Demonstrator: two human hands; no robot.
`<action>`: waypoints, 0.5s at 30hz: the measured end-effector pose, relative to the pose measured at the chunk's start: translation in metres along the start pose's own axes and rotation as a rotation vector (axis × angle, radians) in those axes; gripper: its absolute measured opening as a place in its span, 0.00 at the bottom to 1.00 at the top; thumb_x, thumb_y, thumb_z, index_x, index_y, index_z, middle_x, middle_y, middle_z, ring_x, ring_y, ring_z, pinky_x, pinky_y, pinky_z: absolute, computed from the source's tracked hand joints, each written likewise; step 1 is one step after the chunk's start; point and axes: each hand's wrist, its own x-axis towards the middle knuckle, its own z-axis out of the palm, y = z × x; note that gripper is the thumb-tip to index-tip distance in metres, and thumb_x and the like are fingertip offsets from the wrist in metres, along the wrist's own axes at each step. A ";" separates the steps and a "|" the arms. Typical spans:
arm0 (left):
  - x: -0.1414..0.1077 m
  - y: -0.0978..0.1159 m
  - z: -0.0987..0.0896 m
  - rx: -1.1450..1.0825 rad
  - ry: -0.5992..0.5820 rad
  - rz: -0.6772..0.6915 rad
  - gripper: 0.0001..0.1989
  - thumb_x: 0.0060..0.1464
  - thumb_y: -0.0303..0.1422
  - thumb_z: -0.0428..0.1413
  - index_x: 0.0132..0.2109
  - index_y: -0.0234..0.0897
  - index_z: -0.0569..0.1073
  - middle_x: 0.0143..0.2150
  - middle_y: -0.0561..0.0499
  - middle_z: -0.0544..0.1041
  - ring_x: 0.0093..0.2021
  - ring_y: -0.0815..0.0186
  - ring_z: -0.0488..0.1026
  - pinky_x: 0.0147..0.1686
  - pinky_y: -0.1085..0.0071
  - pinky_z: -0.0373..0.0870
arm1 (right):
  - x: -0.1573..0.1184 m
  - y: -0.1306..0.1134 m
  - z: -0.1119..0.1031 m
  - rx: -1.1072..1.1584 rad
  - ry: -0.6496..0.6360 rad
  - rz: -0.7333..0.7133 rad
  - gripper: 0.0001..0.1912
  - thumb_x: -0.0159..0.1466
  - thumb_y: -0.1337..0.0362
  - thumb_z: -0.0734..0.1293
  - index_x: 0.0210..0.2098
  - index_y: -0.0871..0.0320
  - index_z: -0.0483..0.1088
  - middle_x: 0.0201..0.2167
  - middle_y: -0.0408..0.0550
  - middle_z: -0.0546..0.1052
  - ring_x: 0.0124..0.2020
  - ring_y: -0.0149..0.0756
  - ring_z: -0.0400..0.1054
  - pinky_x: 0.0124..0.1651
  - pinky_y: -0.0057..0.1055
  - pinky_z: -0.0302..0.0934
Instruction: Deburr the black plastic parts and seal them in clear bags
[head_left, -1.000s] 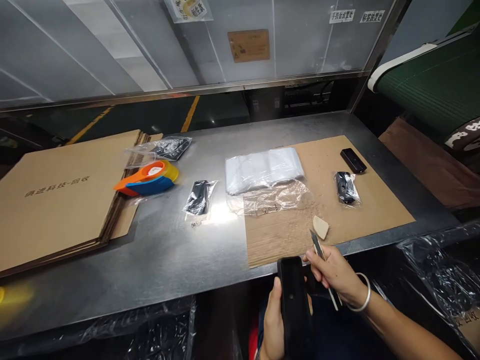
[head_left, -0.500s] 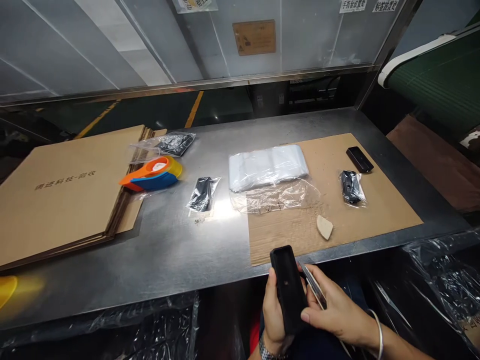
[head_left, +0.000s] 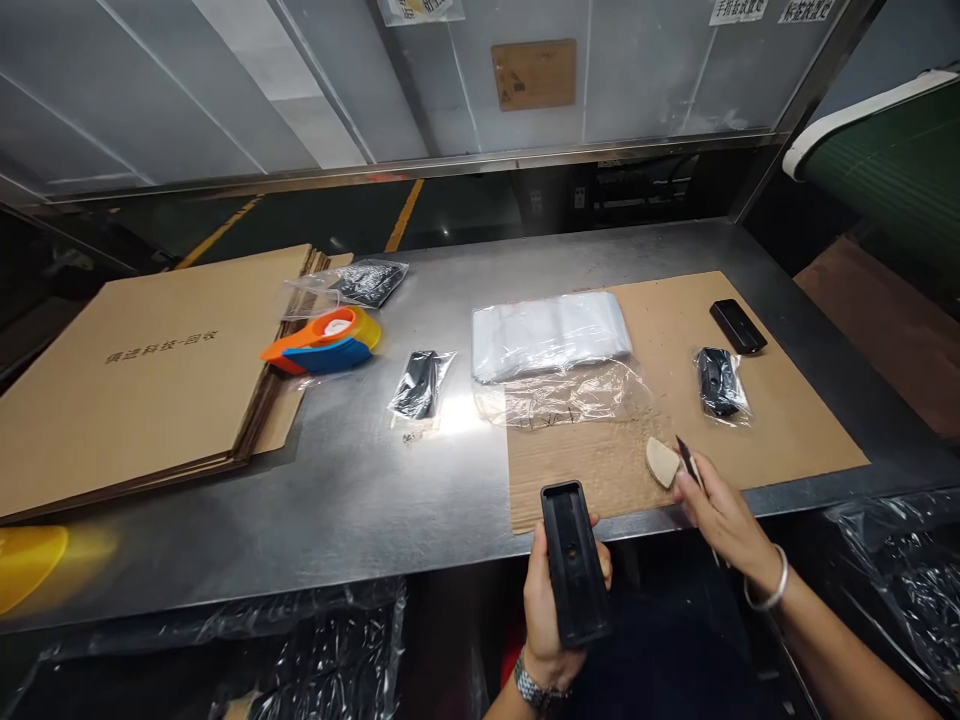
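Observation:
My left hand (head_left: 546,605) is wrapped round a long black plastic shell (head_left: 574,570), its hollow side turned up and a small hole in its floor. In my right hand (head_left: 724,510) is a slim knife (head_left: 690,462), its dark pointed tip sticking out past the fingers. The fingertips are at the edge of a beige wedge-shaped block (head_left: 661,463) on the cardboard sheet (head_left: 585,475); whether they touch it I cannot tell. Farther right on the sheet lie a bare black shell (head_left: 738,326) and a black part in a clear bag (head_left: 720,383).
A stack of clear plastic bags (head_left: 551,335) lies mid-table. Left of it are a bagged black part (head_left: 421,385), an orange and blue tape dispenser (head_left: 326,345), another bagged part (head_left: 371,282) and stacked flat cartons (head_left: 157,375). Black plastic-lined bins (head_left: 322,650) stand below the table edge.
My right hand has moved away from the black shell, forward and right to the beige block, with the knife in it. My left hand still holds the shell. The view has shifted slightly.

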 end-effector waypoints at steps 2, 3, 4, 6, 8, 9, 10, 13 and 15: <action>0.001 0.000 0.000 0.017 -0.014 0.000 0.29 0.56 0.49 0.40 0.41 0.28 0.73 0.19 0.48 0.69 0.20 0.70 0.61 0.20 0.76 0.56 | 0.023 0.012 -0.009 -0.208 0.086 0.022 0.24 0.65 0.56 0.51 0.57 0.60 0.55 0.38 0.55 0.73 0.35 0.44 0.68 0.39 0.38 0.60; 0.001 0.000 0.001 0.030 -0.018 -0.001 0.29 0.56 0.49 0.41 0.42 0.28 0.73 0.19 0.48 0.69 0.20 0.71 0.61 0.20 0.76 0.56 | 0.033 0.017 -0.013 -0.267 0.112 0.040 0.24 0.65 0.57 0.51 0.57 0.60 0.56 0.41 0.58 0.73 0.37 0.47 0.68 0.40 0.41 0.59; 0.000 0.000 0.001 0.046 -0.015 -0.004 0.28 0.56 0.49 0.41 0.43 0.28 0.73 0.20 0.48 0.70 0.20 0.71 0.61 0.20 0.76 0.56 | 0.042 0.021 -0.016 -0.288 0.130 0.050 0.24 0.64 0.58 0.52 0.56 0.61 0.57 0.42 0.60 0.72 0.38 0.50 0.68 0.40 0.44 0.59; -0.001 0.001 0.000 0.086 0.001 -0.010 0.28 0.55 0.50 0.43 0.41 0.29 0.74 0.22 0.48 0.70 0.21 0.71 0.62 0.22 0.76 0.58 | 0.052 0.023 -0.021 -0.288 0.145 0.043 0.23 0.64 0.58 0.52 0.55 0.63 0.60 0.43 0.62 0.72 0.36 0.51 0.69 0.39 0.45 0.59; -0.002 0.003 -0.001 0.187 0.031 0.016 0.26 0.54 0.49 0.45 0.37 0.30 0.75 0.25 0.47 0.71 0.25 0.69 0.65 0.27 0.74 0.62 | 0.053 0.018 -0.022 -0.256 0.123 0.000 0.23 0.64 0.57 0.53 0.53 0.63 0.62 0.41 0.59 0.73 0.34 0.47 0.69 0.37 0.41 0.60; -0.002 0.004 -0.002 0.279 0.037 0.048 0.24 0.53 0.48 0.47 0.37 0.30 0.75 0.26 0.48 0.71 0.27 0.68 0.67 0.30 0.73 0.63 | 0.050 0.012 -0.021 -0.231 0.096 -0.029 0.23 0.64 0.55 0.54 0.52 0.62 0.63 0.40 0.56 0.74 0.34 0.44 0.69 0.37 0.38 0.61; -0.001 0.005 -0.003 0.396 0.028 0.091 0.22 0.52 0.47 0.50 0.39 0.31 0.75 0.27 0.48 0.72 0.29 0.67 0.67 0.32 0.72 0.63 | 0.045 0.005 -0.020 -0.193 0.055 -0.068 0.23 0.64 0.53 0.55 0.52 0.61 0.64 0.39 0.53 0.74 0.33 0.41 0.69 0.37 0.35 0.62; 0.002 0.011 -0.007 0.751 -0.119 0.158 0.22 0.49 0.42 0.55 0.49 0.35 0.71 0.32 0.48 0.73 0.27 0.67 0.68 0.32 0.71 0.63 | 0.027 -0.022 -0.013 0.008 -0.186 -0.288 0.28 0.60 0.48 0.61 0.53 0.59 0.63 0.39 0.49 0.73 0.39 0.38 0.68 0.42 0.31 0.62; 0.004 0.017 -0.010 0.847 -0.232 0.132 0.23 0.49 0.42 0.56 0.50 0.36 0.70 0.35 0.48 0.73 0.26 0.68 0.67 0.29 0.71 0.63 | 0.017 -0.036 -0.008 0.164 -0.383 -0.451 0.31 0.56 0.46 0.65 0.53 0.59 0.64 0.40 0.50 0.71 0.41 0.38 0.65 0.44 0.32 0.60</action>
